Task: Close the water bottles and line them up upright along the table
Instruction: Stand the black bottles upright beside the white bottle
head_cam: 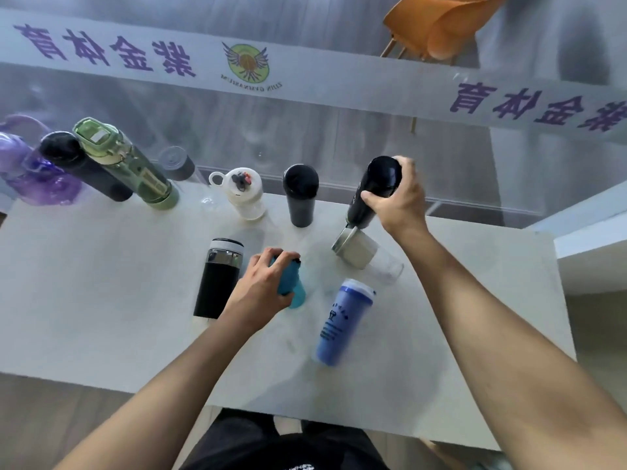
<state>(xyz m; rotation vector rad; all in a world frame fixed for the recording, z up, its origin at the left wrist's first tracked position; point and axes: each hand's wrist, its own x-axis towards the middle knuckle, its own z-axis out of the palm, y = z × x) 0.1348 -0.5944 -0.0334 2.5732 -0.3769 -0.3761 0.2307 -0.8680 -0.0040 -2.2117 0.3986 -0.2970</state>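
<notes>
Right grip (395, 201): fingers wrapped around the upper body of a dark navy bottle (375, 189), which is capped and tilted, its base close to the bench (101, 300) just behind a clear jar with a metal-rimmed lid (363, 251). Whether the base touches the bench cannot be told.

Left grip (263, 286): fingers curled over the top of a teal bottle (291, 283), closed around it; the bottle stands near the bench centre, mostly hidden by the hand.

Immediately left of the teal bottle, a black bottle with a chrome band (219, 276) stands upright. To the right, a blue bottle with a white lid (341, 322) stands nearer the person, apart from both grips.

Along the far edge, from right to left: a black tumbler (300, 195), a white bottle with a loop handle (242, 193), a clear bottle with a grey cap (178, 162), a green bottle (125, 161), a black flask (83, 166) and a purple bottle (30, 167). All stand upright with lids on, the leftmost three close together.

Beyond the bench, a glass partition with a printed banner (237, 62) and an orange chair (437, 25).
</notes>
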